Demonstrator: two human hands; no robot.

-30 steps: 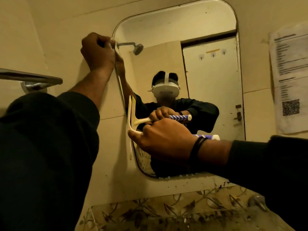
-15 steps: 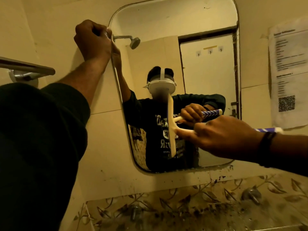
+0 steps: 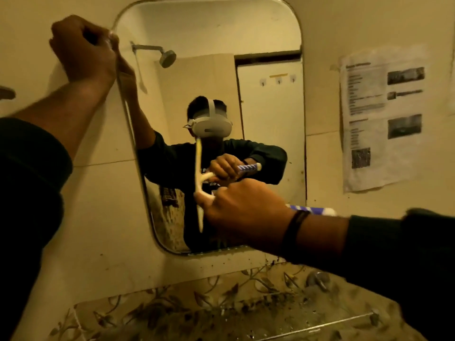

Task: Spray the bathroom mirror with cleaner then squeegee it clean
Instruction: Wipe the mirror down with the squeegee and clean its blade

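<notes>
The glass shelf [image 3: 246, 313], leaf-patterned and speckled with dirt, is being kept nearest, below the work. Above it the squeegee [image 3: 200, 193] is being gripped by the right hand [image 3: 246, 212], fingers curled fully round the striped handle, with the blade held upright against the lower middle of the mirror [image 3: 209, 33]. The mirror's upper left edge is being pinched and steadied by the left hand [image 3: 81, 50], fingers closed on the rim. For a clean pass, the blade is best being kept flat with even pressure and strokes overlapped; this is a judgement. The lower left glass is looking spotted. On the right wall a printed notice [image 3: 384, 119] is being displayed, well apart. No spray bottle is being seen.
</notes>
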